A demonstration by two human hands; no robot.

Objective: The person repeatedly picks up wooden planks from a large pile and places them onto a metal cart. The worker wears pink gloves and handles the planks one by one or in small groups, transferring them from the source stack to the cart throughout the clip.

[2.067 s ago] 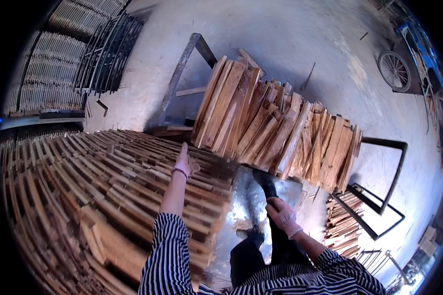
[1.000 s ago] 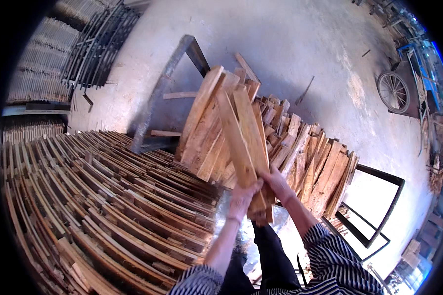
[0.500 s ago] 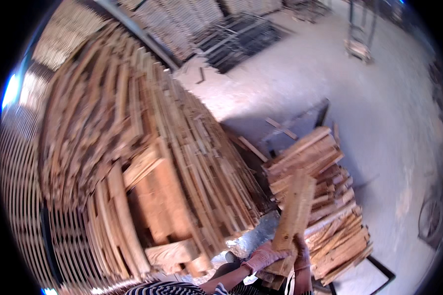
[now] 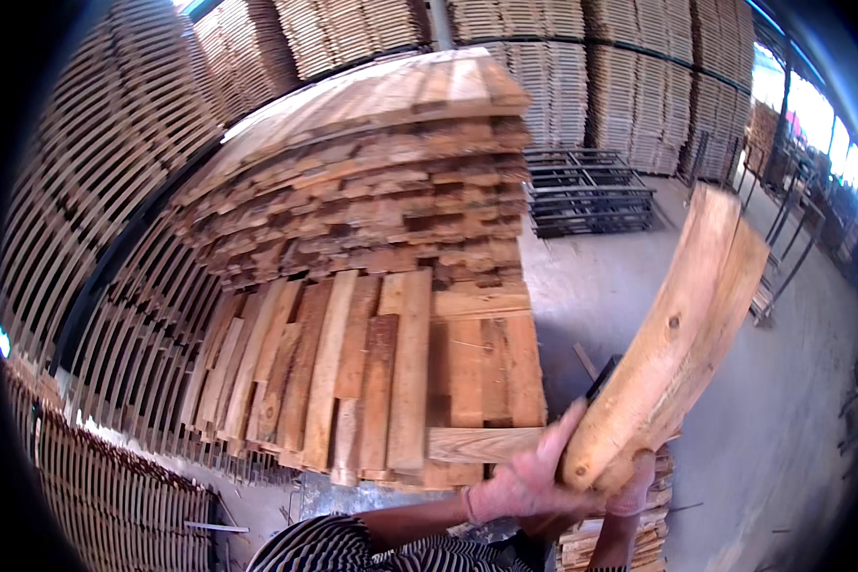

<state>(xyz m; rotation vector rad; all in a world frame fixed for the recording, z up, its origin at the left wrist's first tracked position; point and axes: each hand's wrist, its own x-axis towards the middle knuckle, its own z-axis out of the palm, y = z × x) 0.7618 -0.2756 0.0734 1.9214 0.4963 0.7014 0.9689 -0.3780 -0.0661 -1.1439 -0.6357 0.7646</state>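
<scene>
A pair of wooden boards (image 4: 663,343), pale with dark knots, rises at a slant from my two gloved hands, the far ends up and to the right. My left hand (image 4: 529,480) closes on the left edge of their lower end, slightly smeared by motion. At the lower right of the same end, my right hand (image 4: 634,483) grips the boards, its fingers partly hidden behind the wood. Left of my hands stands a large stack of boards (image 4: 353,372), with a lower front layer and a taller back part.
A smaller pile of boards (image 4: 615,543) lies below my hands. Dark metal frames (image 4: 591,191) rest on the floor behind the large stack. Slatted wood stacks (image 4: 543,95) line the back and the left side. Grey floor (image 4: 744,458) extends on the right.
My hands have raised the boards from over the smaller pile, and the boards now tilt up to the right. The view has swung, bringing the large stack's side and back stacks into sight.
</scene>
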